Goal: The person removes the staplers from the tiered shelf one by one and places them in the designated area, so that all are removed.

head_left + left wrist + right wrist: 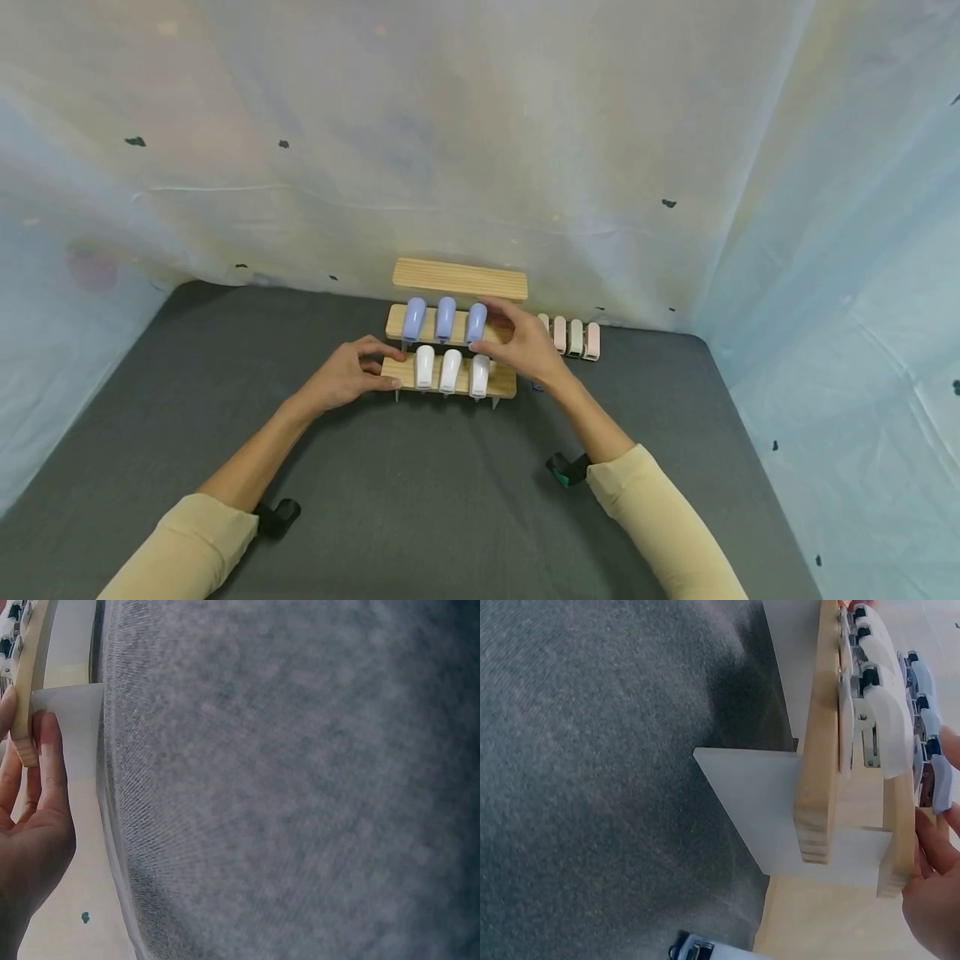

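A stepped stand has wooden boards on pale side supports. On its lower board [408, 372] sits a row of white staplers [424, 367]; above it, the middle board [395, 321] carries periwinkle-blue staplers [415, 319]. My left hand [347, 379] grips the lower board's left end, thumb on one side and fingers on the other, as the left wrist view shows. With thumb and index finger, my right hand [528, 342] pinches the rightmost blue stapler [476, 322] at its two ends on the middle board. The right hand hides that board's right end.
The top board [460, 279] bears nothing. Several pink and grey-green staplers [576, 337] stand in a row right of the stand. Another blue stapler [724, 952] lies on the dark grey cloth [420, 500], close to the right support. A pale curtain [480, 125] hangs behind.
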`<state>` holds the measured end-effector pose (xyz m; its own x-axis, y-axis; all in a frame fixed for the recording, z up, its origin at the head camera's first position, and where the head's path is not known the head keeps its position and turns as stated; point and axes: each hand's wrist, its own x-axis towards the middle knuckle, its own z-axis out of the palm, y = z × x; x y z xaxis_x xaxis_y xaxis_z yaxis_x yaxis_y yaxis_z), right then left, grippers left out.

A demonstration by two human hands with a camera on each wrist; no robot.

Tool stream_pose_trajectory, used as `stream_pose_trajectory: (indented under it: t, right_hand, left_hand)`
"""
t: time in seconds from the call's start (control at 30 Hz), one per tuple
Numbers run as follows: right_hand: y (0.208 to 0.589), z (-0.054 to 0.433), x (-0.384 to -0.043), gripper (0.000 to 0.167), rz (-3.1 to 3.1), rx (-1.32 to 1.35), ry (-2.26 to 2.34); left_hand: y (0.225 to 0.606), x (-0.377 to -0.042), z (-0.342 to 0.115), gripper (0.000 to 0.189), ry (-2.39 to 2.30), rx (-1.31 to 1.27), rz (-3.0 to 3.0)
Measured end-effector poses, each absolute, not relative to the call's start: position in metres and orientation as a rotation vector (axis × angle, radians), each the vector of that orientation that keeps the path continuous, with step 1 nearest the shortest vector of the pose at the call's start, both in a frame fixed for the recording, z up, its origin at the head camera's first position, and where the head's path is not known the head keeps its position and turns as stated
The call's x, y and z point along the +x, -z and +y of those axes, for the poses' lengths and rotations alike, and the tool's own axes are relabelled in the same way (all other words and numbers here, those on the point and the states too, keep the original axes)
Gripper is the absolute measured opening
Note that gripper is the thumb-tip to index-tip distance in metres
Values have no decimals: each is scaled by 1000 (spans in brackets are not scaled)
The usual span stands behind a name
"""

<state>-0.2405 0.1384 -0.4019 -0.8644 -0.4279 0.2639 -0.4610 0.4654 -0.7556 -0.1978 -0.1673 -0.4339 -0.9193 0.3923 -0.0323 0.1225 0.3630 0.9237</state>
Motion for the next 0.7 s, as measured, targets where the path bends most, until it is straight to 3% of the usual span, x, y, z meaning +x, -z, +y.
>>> stream_pose_trajectory:
  t: [0.7]
  right_hand:
    - [404, 141, -240, 66, -2623, 840, -1465]
  left_hand:
    - [433, -196, -167, 38, -1572, 458, 2403]
